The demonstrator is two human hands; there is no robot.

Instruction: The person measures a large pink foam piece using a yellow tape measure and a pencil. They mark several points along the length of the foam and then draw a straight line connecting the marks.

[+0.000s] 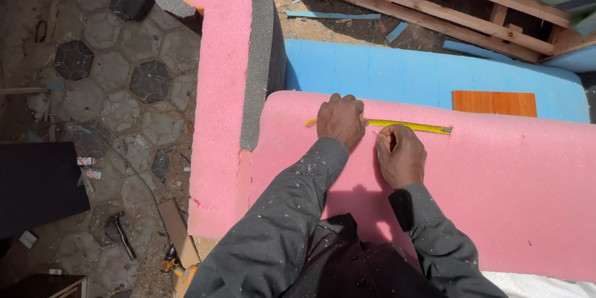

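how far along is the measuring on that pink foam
Done: the yellow tape measure already lies stretched flat across the pink foam sheet. In hand: the left hand presses the tape down, while the right hand is closed just below it, its contents unclear. Left: no mark or cut line shows on the foam.

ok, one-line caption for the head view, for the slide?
Left hand pins a yellow measuring tape flat on pink foam while the right hand rests closed beside it, blue foam behind.
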